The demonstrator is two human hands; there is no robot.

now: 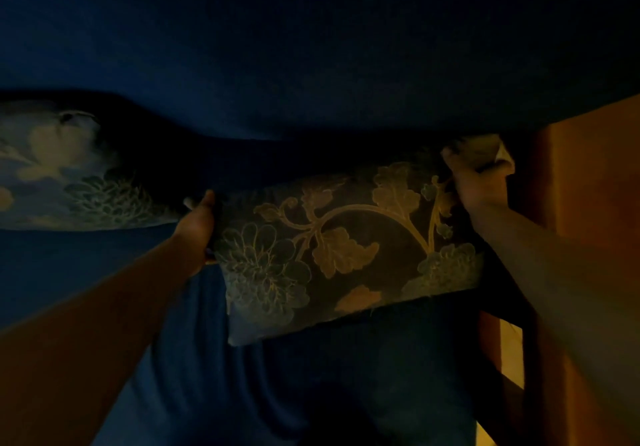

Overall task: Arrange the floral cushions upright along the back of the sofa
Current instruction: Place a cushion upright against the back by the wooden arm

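Observation:
In dim light, a dark floral cushion (343, 248) with pale leaf and flower patterns is held against the blue sofa back (311, 47), tilted with its right end higher. My left hand (197, 227) grips its left edge. My right hand (478, 182) clutches its upper right corner. A second floral cushion (69, 175) leans against the sofa back at the far left, apart from the held one.
The blue sofa seat (277, 393) lies below the held cushion. A brown wooden sofa arm or panel (588, 186) stands at the right, close to my right hand. A lit floor strip (509, 352) shows beside it.

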